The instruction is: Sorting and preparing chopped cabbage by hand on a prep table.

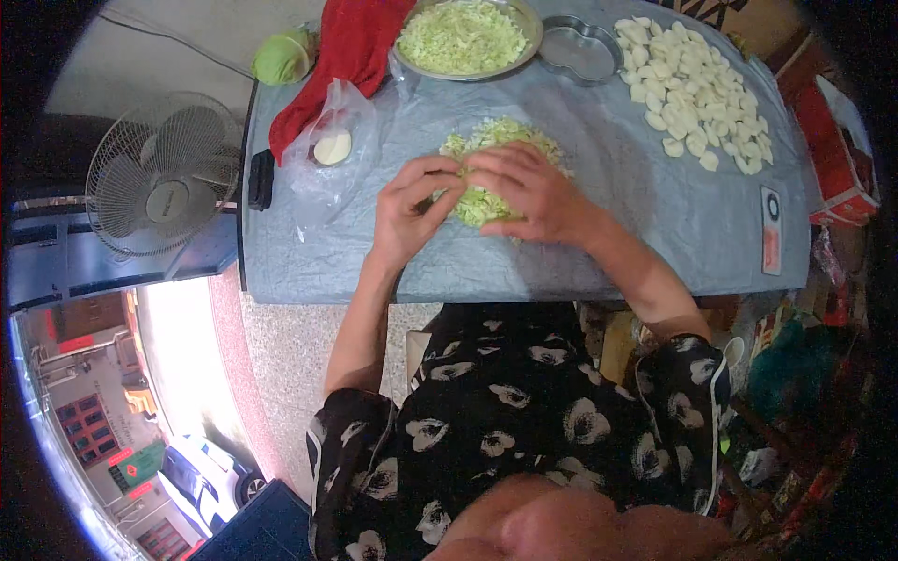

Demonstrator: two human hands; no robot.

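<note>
A pile of shredded cabbage [484,203] lies on the grey-blue cloth covering the table [316,266], in front of me. Over its left edge is my left hand [417,200], thumb and fingertips brought together. My right hand [530,189] arches over the pile, its fingertips meeting those of the left. Whether anything small sits between the fingertips cannot be told. Behind the pile stands a metal bowl [466,38] heaped with more shredded cabbage. To the left, a clear plastic bag [319,186] has a pale round piece [332,149] on or in it.
Many pale, flat pieces [691,91] spread over the table's back right, beside an empty lobed metal tin [581,49]. Cabbage [280,59] and a red cloth [337,63] lie back left. A black object [261,180] rests near the left edge, by a fan [165,175].
</note>
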